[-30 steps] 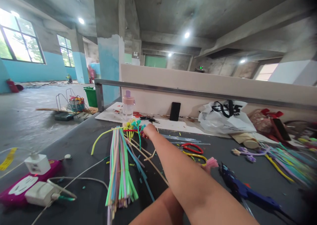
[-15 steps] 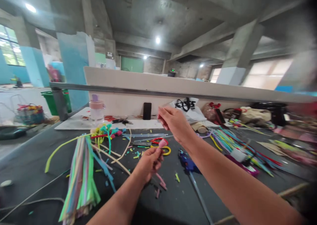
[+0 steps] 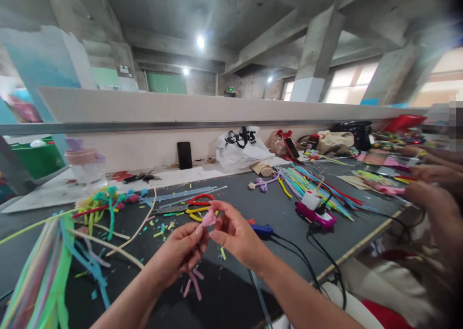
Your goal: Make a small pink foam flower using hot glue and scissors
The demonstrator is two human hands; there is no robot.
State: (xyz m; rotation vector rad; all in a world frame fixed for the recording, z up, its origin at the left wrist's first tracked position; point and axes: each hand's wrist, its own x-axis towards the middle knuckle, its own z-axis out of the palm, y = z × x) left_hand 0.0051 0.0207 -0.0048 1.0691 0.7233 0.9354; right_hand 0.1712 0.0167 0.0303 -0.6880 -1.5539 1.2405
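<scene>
My left hand is closed in a pinch on a small pink fuzzy piece shaped like a bud. My right hand is curved around the right side of this piece, thumb and index finger apart. Its index fingertip is close to the piece's top; whether it touches, I cannot tell. Below my left hand, pink fuzzy stems show against the dark table. Behind my hands lie scissors with red handles and a tool with yellow handles. A blue-handled tool with a cord lies right of my right hand.
Bundled fuzzy stems are at left, more stems at right. Beyond them are a bottle, phone and white bag. A purple power strip trails cords. Another person's hands are at far right.
My right hand has come down and back from above the table's far side to the pink piece in my left hand. The view has turned rightward, bringing the power strip and the other person's hands into sight.
</scene>
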